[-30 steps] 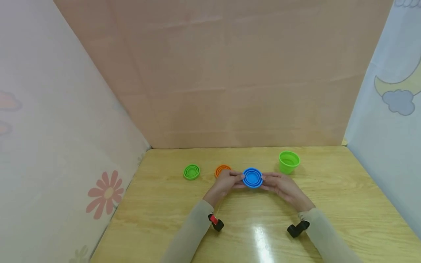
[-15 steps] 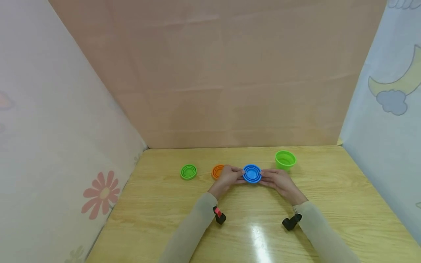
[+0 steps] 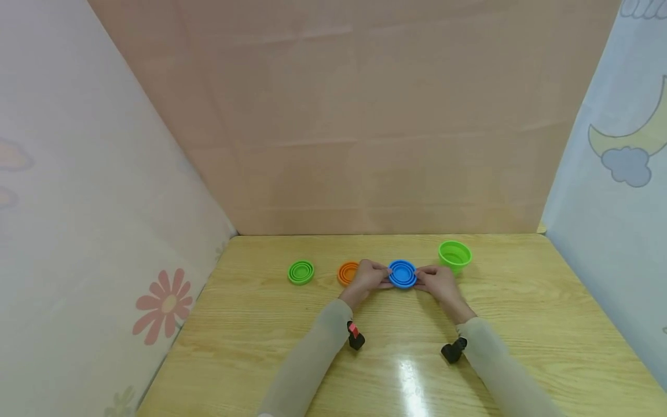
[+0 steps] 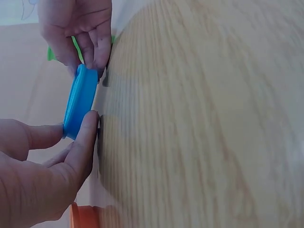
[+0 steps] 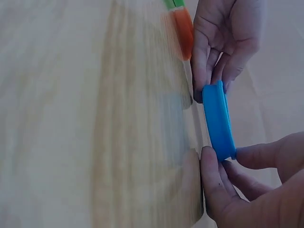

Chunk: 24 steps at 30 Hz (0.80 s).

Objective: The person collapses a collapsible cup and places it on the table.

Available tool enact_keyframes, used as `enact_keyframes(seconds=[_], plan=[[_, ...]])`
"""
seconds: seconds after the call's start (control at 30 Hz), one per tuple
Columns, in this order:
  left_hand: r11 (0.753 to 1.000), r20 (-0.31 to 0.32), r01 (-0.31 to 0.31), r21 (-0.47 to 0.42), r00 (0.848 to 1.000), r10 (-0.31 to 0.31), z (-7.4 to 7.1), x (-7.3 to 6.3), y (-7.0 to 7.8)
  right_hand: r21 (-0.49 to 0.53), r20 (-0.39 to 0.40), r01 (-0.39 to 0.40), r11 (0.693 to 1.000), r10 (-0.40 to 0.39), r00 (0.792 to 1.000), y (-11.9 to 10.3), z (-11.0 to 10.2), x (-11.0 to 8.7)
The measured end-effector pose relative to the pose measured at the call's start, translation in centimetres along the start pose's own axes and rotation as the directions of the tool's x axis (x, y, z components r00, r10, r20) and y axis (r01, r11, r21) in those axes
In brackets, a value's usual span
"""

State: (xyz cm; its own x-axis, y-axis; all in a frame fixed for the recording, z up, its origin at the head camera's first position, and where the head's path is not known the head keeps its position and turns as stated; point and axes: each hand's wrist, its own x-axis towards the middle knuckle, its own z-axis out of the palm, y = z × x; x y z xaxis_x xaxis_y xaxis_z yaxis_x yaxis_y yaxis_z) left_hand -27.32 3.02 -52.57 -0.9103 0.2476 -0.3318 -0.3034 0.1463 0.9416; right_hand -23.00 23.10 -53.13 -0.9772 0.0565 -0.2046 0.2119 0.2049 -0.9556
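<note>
A blue collapsible cup [image 3: 402,274], folded flat into rings, is held between both hands just above the table. My left hand [image 3: 369,275] pinches its left edge, thumb on the rim and fingers below. On the opposite edge my right hand [image 3: 439,283] pinches it the same way. In the left wrist view the blue cup [image 4: 81,102] appears edge-on and tilted, a little apart from the wood. The right wrist view also shows the blue cup [image 5: 218,121] from the side, with fingertips near the table surface.
Partly behind my left hand lies a flattened orange cup [image 3: 347,273]. Farther left is a flattened green cup [image 3: 301,272]. An expanded green cup [image 3: 455,255] stands behind my right hand. The wooden table [image 3: 250,330] ends at a brown back panel [image 3: 365,145].
Both hands have carried the blue cup slightly away from me, toward the back of the table, and lower. Their pinch on it stays the same. The head view has shifted a little.
</note>
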Motion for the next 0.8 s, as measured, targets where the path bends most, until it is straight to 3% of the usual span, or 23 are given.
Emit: enact_keyframes(seconds=[0.17,0.5,0.8], plan=[[0.999,-0.011,0.008,0.032,1.0,-0.007,0.1,0.3,-0.2,-0.05,-0.019,-0.007,0.999,0.006,1.0,-0.2,-0.1,0.0],[0.962,-0.083,-0.04,0.272,0.994,0.065,0.1,-0.2,0.2,-0.177,-0.076,0.018,0.984,-0.032,0.997,-1.1,-0.1,-0.1],[0.964,-0.11,-0.036,0.263,0.992,0.067,0.4,-0.7,0.2,-0.38,-0.079,0.045,0.924,-0.081,0.994,-1.2,0.0,-0.5]])
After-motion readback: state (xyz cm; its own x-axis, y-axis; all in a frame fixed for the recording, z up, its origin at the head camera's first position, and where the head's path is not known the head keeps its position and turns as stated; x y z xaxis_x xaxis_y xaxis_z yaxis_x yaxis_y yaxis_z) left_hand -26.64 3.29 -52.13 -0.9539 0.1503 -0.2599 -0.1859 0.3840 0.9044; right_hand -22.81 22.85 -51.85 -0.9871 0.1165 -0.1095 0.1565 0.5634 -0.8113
